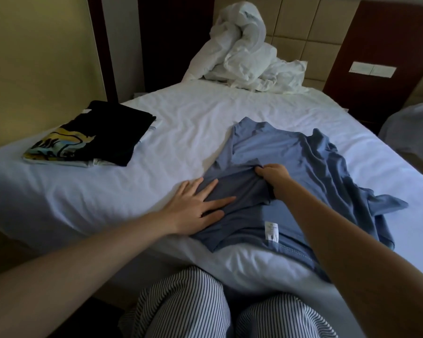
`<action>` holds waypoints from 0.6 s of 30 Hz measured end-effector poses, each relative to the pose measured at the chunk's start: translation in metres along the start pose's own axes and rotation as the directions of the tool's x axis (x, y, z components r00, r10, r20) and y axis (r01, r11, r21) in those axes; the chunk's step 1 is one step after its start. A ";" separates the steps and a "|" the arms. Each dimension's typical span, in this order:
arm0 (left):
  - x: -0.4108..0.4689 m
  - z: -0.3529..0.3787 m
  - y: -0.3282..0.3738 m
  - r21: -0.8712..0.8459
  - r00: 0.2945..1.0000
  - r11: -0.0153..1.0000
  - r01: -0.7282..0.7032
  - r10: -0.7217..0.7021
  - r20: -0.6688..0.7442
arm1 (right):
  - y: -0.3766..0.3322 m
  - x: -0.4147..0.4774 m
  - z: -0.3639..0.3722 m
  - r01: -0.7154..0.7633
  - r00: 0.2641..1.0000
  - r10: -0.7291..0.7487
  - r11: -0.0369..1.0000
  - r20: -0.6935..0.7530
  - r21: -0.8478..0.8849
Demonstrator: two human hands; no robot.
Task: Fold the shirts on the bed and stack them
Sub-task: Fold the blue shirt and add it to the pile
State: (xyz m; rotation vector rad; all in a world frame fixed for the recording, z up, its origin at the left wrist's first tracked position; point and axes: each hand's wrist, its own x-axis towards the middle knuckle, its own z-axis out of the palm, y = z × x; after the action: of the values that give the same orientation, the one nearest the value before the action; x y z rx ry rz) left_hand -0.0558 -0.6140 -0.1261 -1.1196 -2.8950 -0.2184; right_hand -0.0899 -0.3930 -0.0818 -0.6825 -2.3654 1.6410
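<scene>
A blue shirt point(286, 157) lies spread on the white bed point(186, 118) near its front edge, inside out, with a white label showing. My left hand point(195, 206) rests flat on the shirt's left part, fingers apart. My right hand point(274, 178) pinches a folded-over flap of the blue fabric at the shirt's middle. The shirt's right side lies rumpled toward the bed's right edge. At the left of the bed sits a stack of folded shirts point(91, 137), a black one with a yellow print on top.
A crumpled white duvet point(244, 52) is heaped at the padded headboard. A dark wooden panel with a light switch point(373, 69) stands at the right. My striped trousers point(205, 308) press against the bed's front edge. Bare sheet lies between the stack and the blue shirt.
</scene>
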 end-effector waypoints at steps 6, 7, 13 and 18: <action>0.007 -0.017 0.000 0.111 0.988 0.994 -0.011 -0.006 0.154 | -0.025 -0.028 -0.026 0.111 0.911 0.109 0.864 0.398 -0.490; 0.007 -0.019 0.001 0.106 0.986 0.994 -0.012 -0.006 0.168 | -0.028 -0.029 -0.033 0.121 0.899 0.136 0.836 0.416 -0.535; 0.004 -0.006 0.001 0.154 0.993 0.982 -0.112 0.106 0.045 | 0.000 -0.033 -0.044 0.028 0.971 0.059 0.934 0.231 -0.357; 0.017 -0.031 0.010 0.071 0.994 0.992 -0.106 0.104 0.031 | 0.030 -0.061 -0.043 0.435 0.809 -0.580 0.483 0.095 -0.759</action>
State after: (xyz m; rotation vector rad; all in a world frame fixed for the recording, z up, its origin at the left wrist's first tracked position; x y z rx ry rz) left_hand -0.0622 -0.5998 -0.0931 -1.2673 -2.8310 -0.0946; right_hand -0.0116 -0.3771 -0.0870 -0.1301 -2.6886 0.2697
